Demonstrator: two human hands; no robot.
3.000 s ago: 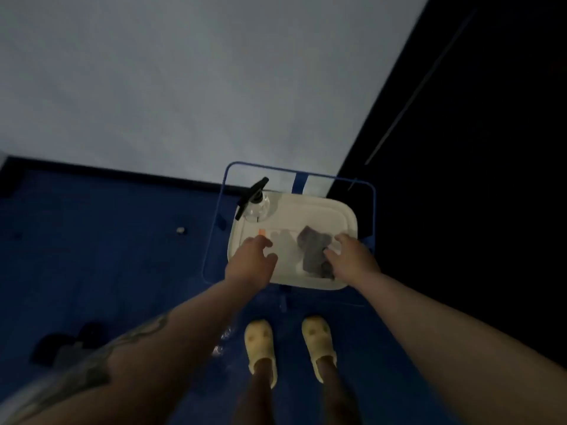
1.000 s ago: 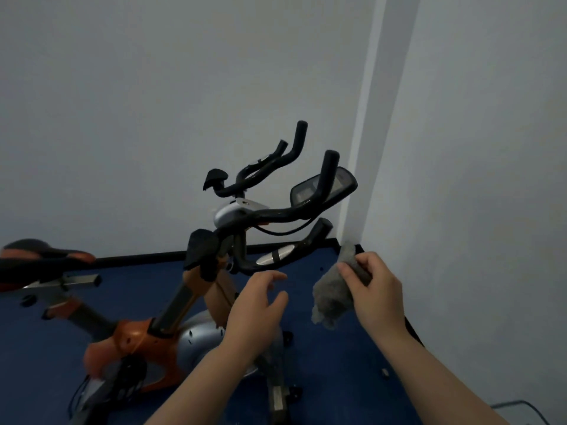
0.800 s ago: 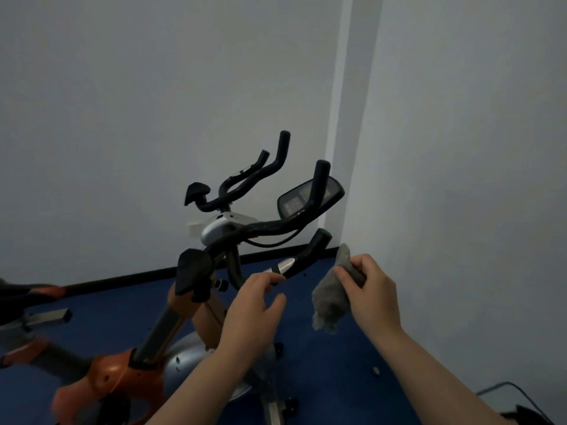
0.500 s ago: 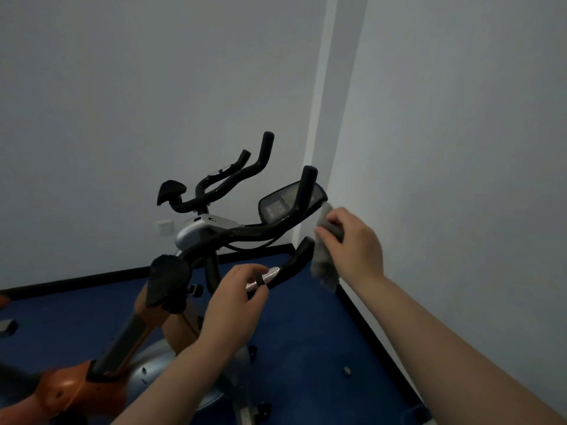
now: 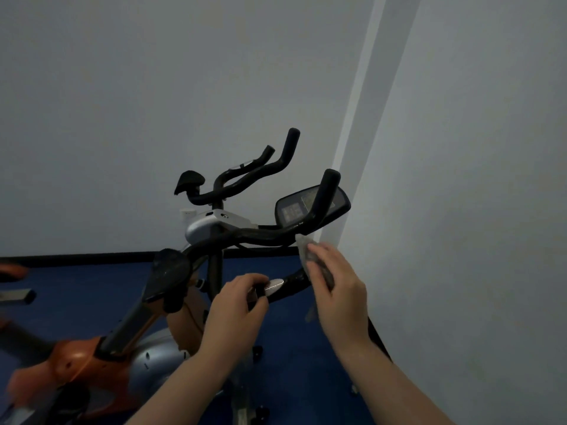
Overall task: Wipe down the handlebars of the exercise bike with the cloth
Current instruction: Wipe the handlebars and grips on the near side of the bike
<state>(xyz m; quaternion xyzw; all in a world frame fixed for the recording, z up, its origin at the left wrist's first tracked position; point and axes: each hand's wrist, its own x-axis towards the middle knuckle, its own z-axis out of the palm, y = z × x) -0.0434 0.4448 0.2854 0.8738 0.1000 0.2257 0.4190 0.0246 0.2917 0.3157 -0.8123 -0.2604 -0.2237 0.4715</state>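
A: Hands?
B: Left hand curls round the near handlebar by its silver sensor. Right hand grips the cloth — pressed on that bar's end, just below the console.

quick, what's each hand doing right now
Left hand: grips the lower bar near its silver pad.
Right hand: holds the cloth on that bar's end.

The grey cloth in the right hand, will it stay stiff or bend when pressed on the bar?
Probably floppy: the cloth bunches under the right hand and folds over the near handlebar. It looks light. It should wrap the round bar easily.
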